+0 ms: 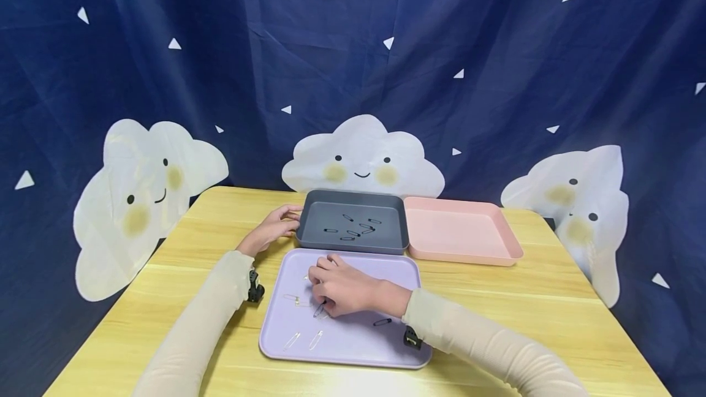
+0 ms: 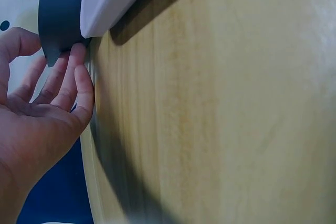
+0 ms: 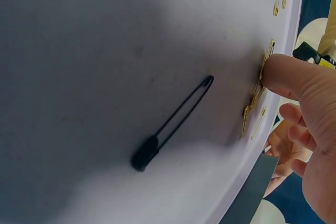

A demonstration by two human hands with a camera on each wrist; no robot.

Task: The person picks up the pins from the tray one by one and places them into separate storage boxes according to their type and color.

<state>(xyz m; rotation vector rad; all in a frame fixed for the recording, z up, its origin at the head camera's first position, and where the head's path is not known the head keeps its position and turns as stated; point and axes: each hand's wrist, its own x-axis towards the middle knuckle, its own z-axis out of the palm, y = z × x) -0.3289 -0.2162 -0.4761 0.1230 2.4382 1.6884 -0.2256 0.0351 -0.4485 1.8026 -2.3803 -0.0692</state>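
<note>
My right hand (image 1: 344, 287) is over the lilac tray (image 1: 353, 351), fingers curled, pinching a black safety pin (image 1: 319, 310) at the thumb and fingertips. The far side of that pinch is hidden. Gold safety pins lie around it, one pair (image 1: 292, 340) towards the front left. Another black safety pin (image 3: 173, 124) lies under my right wrist. My left hand (image 1: 271, 228) touches the left wall of the dark grey tray (image 2: 62, 11) with slightly bent fingers. Several black safety pins (image 1: 353, 233) lie inside that tray.
A pink tray (image 1: 463, 256) stands directly right of the dark grey one, behind the lilac tray. All three rest on a wooden table (image 1: 469, 299). Behind the table hangs a dark blue curtain (image 1: 331, 78) with clouds on it.
</note>
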